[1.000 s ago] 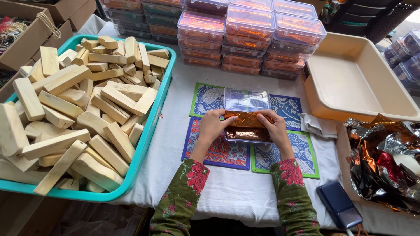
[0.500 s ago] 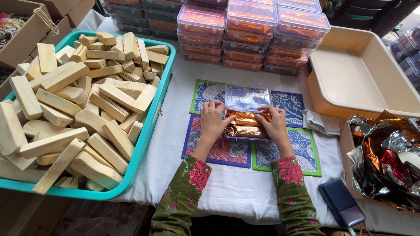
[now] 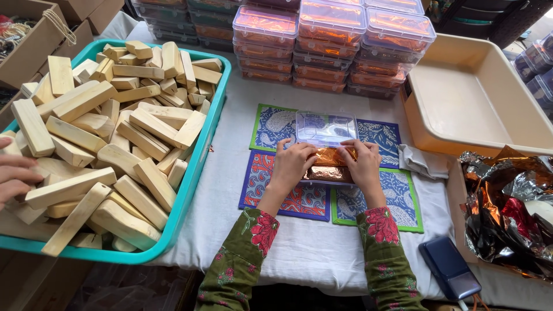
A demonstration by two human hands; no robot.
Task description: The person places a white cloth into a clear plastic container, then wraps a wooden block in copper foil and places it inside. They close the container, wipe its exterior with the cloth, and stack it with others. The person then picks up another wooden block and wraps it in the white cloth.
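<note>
- Box [image 3: 326,147]: clear plastic, rectangular, lid hinged open toward the back; sits mid-table on four patterned mats [image 3: 286,196] (blue/red/green edges).
- Inside box: shiny copper-orange foil [image 3: 330,164], crinkled, fills the bottom half.
- Left hand [image 3: 292,166]: fingers curled down, tips pressing on foil at box's left edge; not wrapped round anything.
- Right hand [image 3: 364,164]: same on right edge, fingers bent, tips on foil/box rim; can't tell if pinching the foil.
- Both sleeves green w/ red flowers.
- Left of box: big teal tub [image 3: 199,155] heaped w/ pale wood blocks [image 3: 115,138], just beside mats.
- Another person's hand [image 3: 14,175] at far left edge, on blocks.
- Behind box: stacks of closed clear boxes [image 3: 334,40] w/ orange foil inside, near the open lid.
- Right: beige tray [image 3: 478,98]; folded grey cloth [image 3: 420,161] just beside right hand.
- Far right: pile of loose foil sheets [image 3: 510,213].
- Near front edge: dark blue phone-like item [image 3: 449,268].
- White cloth [image 3: 311,253] covers table.
- Cardboard cartons [image 3: 34,40] top left.
</note>
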